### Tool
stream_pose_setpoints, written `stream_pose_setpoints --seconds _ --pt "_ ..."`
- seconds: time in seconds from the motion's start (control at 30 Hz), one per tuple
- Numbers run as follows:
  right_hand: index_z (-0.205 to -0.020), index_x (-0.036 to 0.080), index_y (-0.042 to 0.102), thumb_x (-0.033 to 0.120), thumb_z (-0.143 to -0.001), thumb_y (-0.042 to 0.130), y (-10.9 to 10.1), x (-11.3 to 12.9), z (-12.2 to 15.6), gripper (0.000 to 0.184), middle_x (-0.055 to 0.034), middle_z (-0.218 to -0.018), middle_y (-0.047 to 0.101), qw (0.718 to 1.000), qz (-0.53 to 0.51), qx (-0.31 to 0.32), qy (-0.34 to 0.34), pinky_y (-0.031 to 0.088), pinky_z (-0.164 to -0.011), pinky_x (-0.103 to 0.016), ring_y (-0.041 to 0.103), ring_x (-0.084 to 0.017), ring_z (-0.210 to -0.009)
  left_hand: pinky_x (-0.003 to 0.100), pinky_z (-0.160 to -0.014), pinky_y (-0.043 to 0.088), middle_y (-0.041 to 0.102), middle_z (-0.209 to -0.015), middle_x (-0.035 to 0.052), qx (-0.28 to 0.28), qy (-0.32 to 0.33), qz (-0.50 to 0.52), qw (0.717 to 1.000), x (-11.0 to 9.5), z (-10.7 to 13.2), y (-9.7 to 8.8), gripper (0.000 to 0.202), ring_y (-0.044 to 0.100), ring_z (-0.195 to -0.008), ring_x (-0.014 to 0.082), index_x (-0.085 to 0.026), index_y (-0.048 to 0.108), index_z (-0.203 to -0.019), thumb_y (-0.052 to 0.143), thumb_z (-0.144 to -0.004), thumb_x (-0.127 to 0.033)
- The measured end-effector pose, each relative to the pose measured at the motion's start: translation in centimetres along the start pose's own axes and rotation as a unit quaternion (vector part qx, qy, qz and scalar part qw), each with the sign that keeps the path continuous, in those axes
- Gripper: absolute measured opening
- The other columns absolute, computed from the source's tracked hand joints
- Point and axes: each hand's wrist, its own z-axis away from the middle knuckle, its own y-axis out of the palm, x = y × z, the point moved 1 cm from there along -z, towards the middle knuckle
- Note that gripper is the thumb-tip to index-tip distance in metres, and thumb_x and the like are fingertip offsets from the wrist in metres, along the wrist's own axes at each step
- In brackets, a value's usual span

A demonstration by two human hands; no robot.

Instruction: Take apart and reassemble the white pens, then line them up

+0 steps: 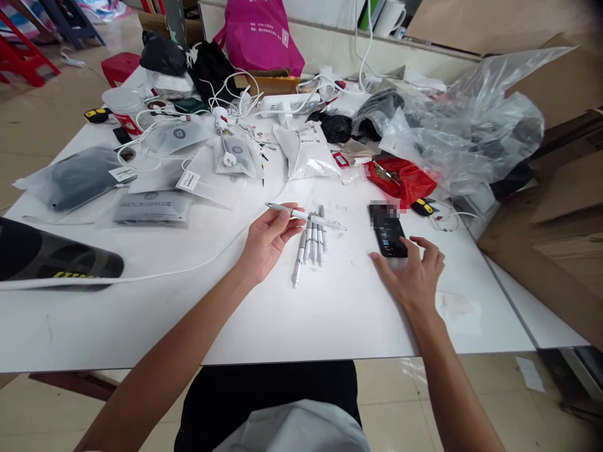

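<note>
Across the left grip (267, 245) lies a pen (301, 215).

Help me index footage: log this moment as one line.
left hand: holding white-barrelled pen | right hand: at lower end of smartphone, contact unclear | between hands: similar pens bunched on white table

Room: seemingly a workroom
Table (264, 333): strewn with packets (153, 208) and power strip (289, 104) beyond left hand (268, 242)
Cardboard (558, 182): right of right hand (418, 276)
</note>
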Motion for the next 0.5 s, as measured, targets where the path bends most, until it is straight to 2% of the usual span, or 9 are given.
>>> stream_pose_setpoints --seconds 0.1,0.27,0.4,0.5 --pt "-0.14 0.02 0.064 0.075 -0.089 0.067 0.2 0.3 -0.5 0.075 -0.0224 -0.145 0.056 1.0 -0.004 0.004 -0.013 0.042 -0.107 -0.058 0.051 -0.041 -0.129 0.027 -0.098 0.058 0.076 -0.122 0.0051 0.012 -0.028 0.036 0.999 0.1 -0.1 -0.3 0.024 0.074 -0.099 0.0133 -0.02 0.081 -0.111 0.085 -0.092 -0.034" --pt "-0.141 0.021 0.066 0.073 -0.091 0.066 0.6 0.7 -1.4 0.071 -0.0214 -0.145 0.056 0.999 -0.014 0.013 -0.032 0.042 -0.106 -0.06 0.051 -0.042 -0.129 0.027 -0.099 0.057 0.075 -0.127 0.0051 0.031 -0.053 0.045 0.997 0.2 -0.2 -0.7 0.021 0.073 -0.103 0.014 -0.021 0.081 -0.114 0.08 -0.097 -0.032" --pt "-0.135 0.024 0.071 0.072 -0.093 0.066 0.9 0.6 -1.5 0.064 -0.0209 -0.146 0.056 0.999 -0.015 0.013 -0.037 0.041 -0.107 -0.059 0.051 -0.041 -0.13 0.028 -0.096 0.057 0.075 -0.126 0.0062 0.023 -0.067 0.047 0.996 0.1 -0.3 -0.9 0.024 0.072 -0.103 0.0148 -0.021 0.08 -0.116 0.081 -0.095 -0.033" --pt "-0.139 0.022 0.067 0.073 -0.091 0.068 1.0 0.5 -1.4 0.07 -0.0225 -0.144 0.057 0.999 -0.018 0.01 -0.035 0.042 -0.107 -0.058 0.052 -0.041 -0.128 0.027 -0.09 0.055 0.075 -0.119 0.0065 0.014 -0.077 0.049 0.996 0.2 -0.4 -0.9 0.025 0.071 -0.099 0.0148 -0.02 0.079 -0.112 0.084 -0.093 -0.036"
